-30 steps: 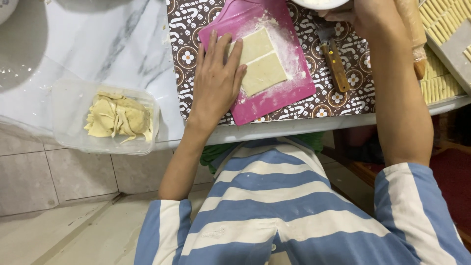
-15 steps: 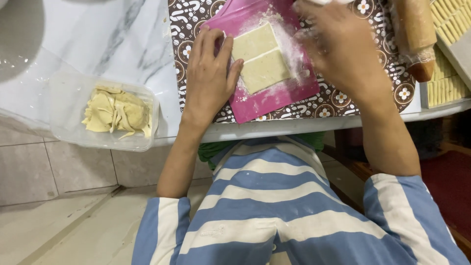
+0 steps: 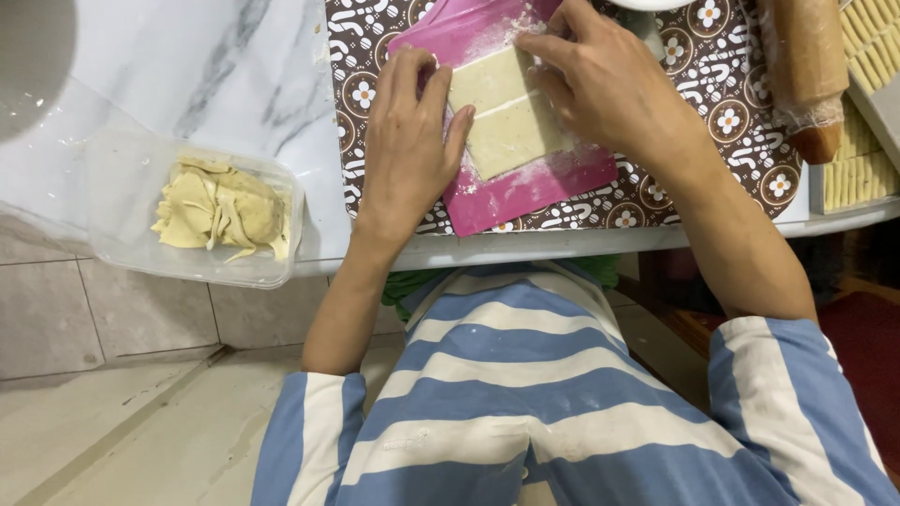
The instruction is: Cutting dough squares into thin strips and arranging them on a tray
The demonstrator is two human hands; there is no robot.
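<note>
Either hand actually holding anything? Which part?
Nothing is lifted. The left hand lies flat at the left edge of the dough sheet on the pink mat; the right hand fingers touch its upper right edge.

I see two pale dough sheets [image 3: 506, 117], flat, rectangular and flour-dusted, lying edge to edge with a thin seam between them. They rest on the pink cutting mat [image 3: 525, 187], tilted toward 1 o'clock. Loose flour marks the mat at 12 and 5 o'clock.
</note>
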